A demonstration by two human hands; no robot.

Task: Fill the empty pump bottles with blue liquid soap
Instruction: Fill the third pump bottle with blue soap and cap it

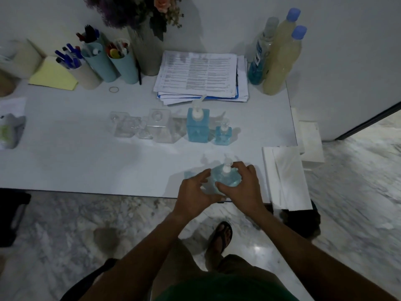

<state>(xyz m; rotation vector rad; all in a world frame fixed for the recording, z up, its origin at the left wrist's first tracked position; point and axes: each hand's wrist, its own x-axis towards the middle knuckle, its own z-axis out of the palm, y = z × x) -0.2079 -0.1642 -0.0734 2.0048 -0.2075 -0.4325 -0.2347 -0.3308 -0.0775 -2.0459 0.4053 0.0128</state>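
A clear pump bottle holding blue soap stands near the front edge of the white table. My left hand grips its left side and my right hand curls round its right side, fingers by the white pump head. Further back stand a tall filled pump bottle and a small filled one. Left of those sit empty clear bottles without pumps. A large refill bottle with blue liquid at its bottom stands at the back right.
Two bottles of pale liquid with blue caps stand by the refill bottle. A stack of papers, pen cups, a vase and a yellow pad line the back. Folded white tissue lies at the table's right edge.
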